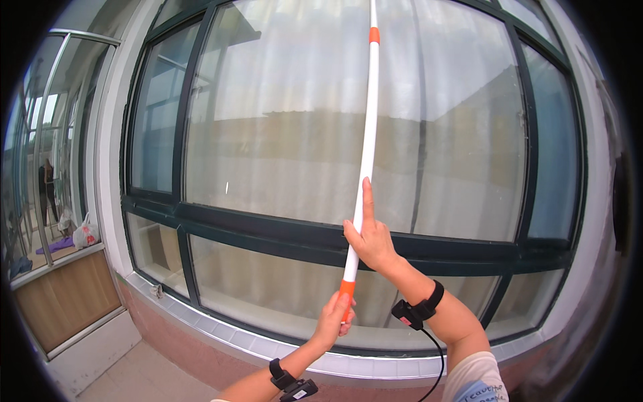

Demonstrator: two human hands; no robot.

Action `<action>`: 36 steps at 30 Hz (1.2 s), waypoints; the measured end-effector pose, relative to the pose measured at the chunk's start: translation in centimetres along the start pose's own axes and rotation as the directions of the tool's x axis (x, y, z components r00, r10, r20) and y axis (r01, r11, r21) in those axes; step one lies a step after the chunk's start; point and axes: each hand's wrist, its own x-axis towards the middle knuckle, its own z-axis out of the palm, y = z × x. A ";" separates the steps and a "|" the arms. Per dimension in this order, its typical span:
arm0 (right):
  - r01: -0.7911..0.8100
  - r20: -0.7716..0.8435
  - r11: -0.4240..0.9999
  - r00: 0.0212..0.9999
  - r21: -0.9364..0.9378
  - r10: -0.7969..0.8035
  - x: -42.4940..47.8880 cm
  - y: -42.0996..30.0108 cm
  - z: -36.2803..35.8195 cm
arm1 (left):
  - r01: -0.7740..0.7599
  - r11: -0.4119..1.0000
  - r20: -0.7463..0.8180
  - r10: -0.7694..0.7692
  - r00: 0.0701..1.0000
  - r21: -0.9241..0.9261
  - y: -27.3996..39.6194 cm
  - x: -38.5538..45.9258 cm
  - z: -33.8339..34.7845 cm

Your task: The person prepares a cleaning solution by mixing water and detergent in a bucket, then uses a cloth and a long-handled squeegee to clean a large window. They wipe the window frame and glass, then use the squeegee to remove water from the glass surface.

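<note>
A long white telescopic pole [370, 110] with orange collars rises in front of a large curtained window [301, 125], and its upper end runs out of the picture. Around the orange grip at its bottom end, my left hand [335, 314] is closed. Higher up, my right hand [372, 240] rests against the white shaft with its thumb on one side and the index finger pointing up along it; the other fingers are partly hidden, so how firmly it holds cannot be told. Each forearm wears a black strap with a small device.
Dark green frame bars [266, 236] cross the window. A tiled sill [241, 337] juts out below it, with a small crumpled thing [156, 291] at its left. A glazed partition with a wood-look panel [68, 296] stands left; behind its glass are a plastic bag [86, 234] and purple cloth [58, 245].
</note>
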 end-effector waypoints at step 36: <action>-0.039 -0.128 0.963 0.992 -0.267 0.005 10.6 11.2 -12.8 | -0.065 0.992 0.015 0.063 0.998 0.108 2.1 16.4 12.8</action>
